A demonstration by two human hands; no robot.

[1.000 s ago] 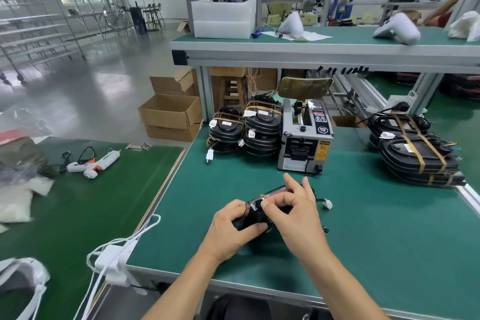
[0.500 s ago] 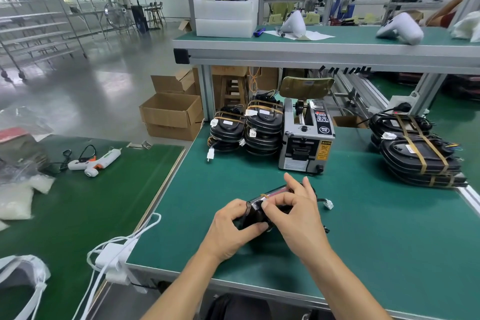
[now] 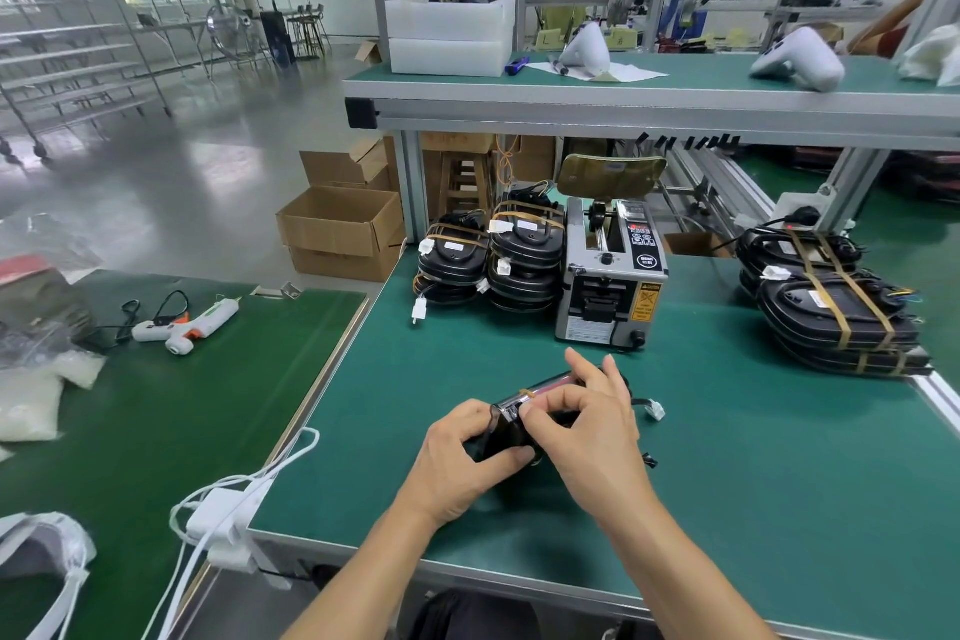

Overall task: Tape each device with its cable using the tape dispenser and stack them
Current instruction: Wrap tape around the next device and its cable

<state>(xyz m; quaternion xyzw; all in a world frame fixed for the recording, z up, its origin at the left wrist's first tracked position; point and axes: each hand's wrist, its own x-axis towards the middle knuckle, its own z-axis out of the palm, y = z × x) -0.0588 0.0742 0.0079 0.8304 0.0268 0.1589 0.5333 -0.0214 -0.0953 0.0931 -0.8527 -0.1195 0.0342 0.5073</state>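
While upright, the device [image 3: 511,424] sits between both hands' fingers [image 3: 550,400].

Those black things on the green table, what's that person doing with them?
The person is bundling one. Both hands, left and right, hold a black device over the green table, pressing a strip of tan tape onto it. Its cable plug sticks out to the right. Behind them sits the tape dispenser, with finished taped stacks on its left and right.

glossy black plastic device [image 3: 506,437], matt green bench mat [image 3: 779,483], brushed grey metal tape dispenser [image 3: 608,286]
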